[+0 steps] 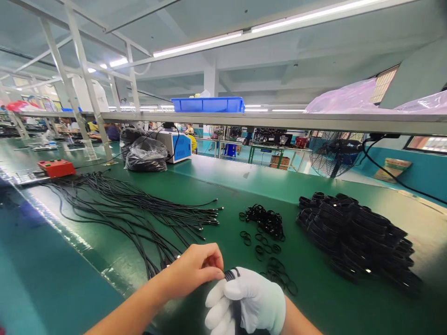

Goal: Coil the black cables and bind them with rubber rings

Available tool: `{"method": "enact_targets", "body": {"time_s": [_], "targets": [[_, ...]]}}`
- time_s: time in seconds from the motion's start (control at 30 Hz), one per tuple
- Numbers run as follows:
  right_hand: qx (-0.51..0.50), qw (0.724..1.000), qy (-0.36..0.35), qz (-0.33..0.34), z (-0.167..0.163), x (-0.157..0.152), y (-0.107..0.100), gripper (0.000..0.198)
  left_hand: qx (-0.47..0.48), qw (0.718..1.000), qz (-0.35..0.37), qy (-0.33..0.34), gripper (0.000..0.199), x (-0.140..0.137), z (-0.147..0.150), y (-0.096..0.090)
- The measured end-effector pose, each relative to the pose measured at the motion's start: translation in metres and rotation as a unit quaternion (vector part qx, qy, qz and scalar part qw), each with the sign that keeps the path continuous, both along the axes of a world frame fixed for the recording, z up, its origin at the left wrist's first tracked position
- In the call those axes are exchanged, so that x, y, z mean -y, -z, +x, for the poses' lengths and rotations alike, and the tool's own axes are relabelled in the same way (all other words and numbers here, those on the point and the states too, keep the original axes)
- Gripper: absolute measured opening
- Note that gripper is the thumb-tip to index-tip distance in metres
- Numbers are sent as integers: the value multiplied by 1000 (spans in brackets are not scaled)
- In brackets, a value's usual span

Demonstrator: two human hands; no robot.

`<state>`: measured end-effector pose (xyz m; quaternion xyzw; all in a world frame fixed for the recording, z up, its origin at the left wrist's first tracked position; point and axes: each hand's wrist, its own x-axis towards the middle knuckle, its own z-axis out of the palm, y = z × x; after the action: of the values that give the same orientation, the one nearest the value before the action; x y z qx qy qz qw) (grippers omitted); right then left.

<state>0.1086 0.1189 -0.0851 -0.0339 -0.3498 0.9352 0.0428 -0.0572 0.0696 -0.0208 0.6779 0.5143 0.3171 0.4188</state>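
Hand on the right (254, 295), gloved in white: clasping a black cable bundle (229, 275) at the bottom of the view, wrapping around it nearly closed. Hand on the left (199, 267), bare: bending half closed, resting thumb and fingertip by the bundle's upper end; cannot tell whether pinching any of it. Lying loose just beyond, on the green table (223, 184): black rings (259, 251), with a small dark heap (268, 221) sitting behind. Spreading to the left: long black cables (139, 202), pointing metal plugs (220, 208) toward the rings. Rising to the right: a large pile of coiled black cables (352, 237). Sitting farther back at left: a red control box (57, 169) with buttons, then a plastic bag (146, 154) beside a blue-and-white machine (181, 147). Running above the table: a shelf (279, 120), carrying a blue tray (207, 105) and pink plastic (344, 97). Standing beyond, at right: a black fan (335, 156).
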Motion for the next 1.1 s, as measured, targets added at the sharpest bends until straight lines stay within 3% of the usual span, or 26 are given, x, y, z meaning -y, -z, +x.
{"method": "enact_targets", "body": {"time_s": [0.1, 0.2, 0.27, 0.37, 0.57, 0.7, 0.87, 1.0, 1.1], "targets": [[-26, 1000, 3, 16, -1, 1, 3, 44, 129, 990, -55, 2, 14, 2, 10, 22], [-34, 997, 61, 23, -1, 1, 12, 40, 335, 939, -76, -9, 33, 2, 26, 44], [-28, 993, 109, 30, 2, 0, 14, 37, 397, 916, -51, -23, 38, 0, 36, 49], [-19, 989, 133, 56, 10, -6, 5, 31, 373, 926, -40, -50, 32, -1, 45, 38], [-27, 987, 42, 153, 20, -16, -29, 32, 234, 970, -19, -67, 21, 10, 49, 11], [13, 978, 36, 203, 22, -16, -42, 33, 178, 978, 40, -103, 10, 15, 54, 14], [85, 959, 45, 266, 28, -14, -51, 34, 60, 971, 193, -131, 10, 19, 58, 24], [115, 952, 32, 282, 30, -13, -54, 39, 40, 971, 201, -125, 4, 20, 56, 25], [126, 936, -6, 328, 36, -12, -58, 34, 36, 958, 248, -136, 3, 23, 54, 27]]}}
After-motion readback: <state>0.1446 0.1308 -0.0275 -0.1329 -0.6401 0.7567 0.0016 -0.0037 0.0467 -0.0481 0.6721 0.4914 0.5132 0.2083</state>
